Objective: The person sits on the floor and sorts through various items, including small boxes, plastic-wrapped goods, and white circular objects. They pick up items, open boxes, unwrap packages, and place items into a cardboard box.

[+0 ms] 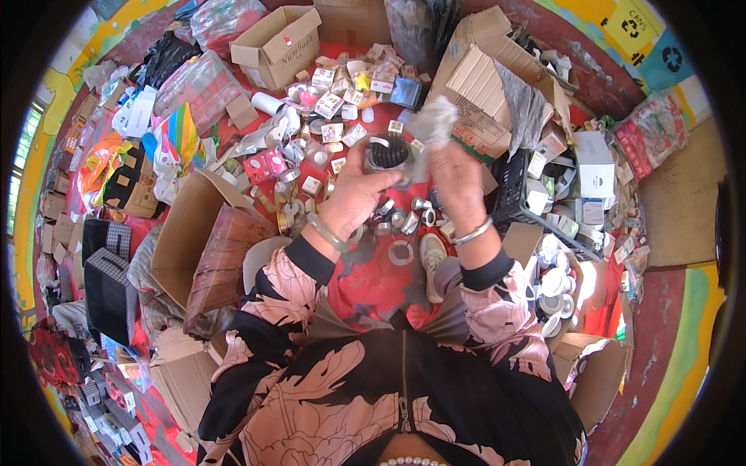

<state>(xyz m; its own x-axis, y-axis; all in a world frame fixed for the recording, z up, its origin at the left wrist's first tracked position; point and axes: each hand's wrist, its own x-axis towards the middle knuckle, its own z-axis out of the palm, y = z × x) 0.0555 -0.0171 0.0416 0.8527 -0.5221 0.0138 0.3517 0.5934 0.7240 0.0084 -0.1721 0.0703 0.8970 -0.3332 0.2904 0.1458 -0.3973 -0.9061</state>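
Note:
In front of me my left hand (353, 193) grips a round black ribbed object (388, 152) with a pale rim, its fingers and thumb around the side. I cannot tell what kind of thing it is. Close to its right, my right hand (458, 180) is closed on a crumpled white cloth or wipe (434, 123), both smeared by motion. Below the hands, several small round tins and jars (396, 217) lie on the red floor covering. A flat pale ring (400, 252) lies nearer to me, left of a light shoe (433, 260).
Small printed boxes (330, 105) are heaped ahead. An open cardboard box (278, 48) stands behind them, and a torn carton (482, 97) at the far right. On the right is a black crate (509, 186) of packages; on the left, another open carton (186, 233).

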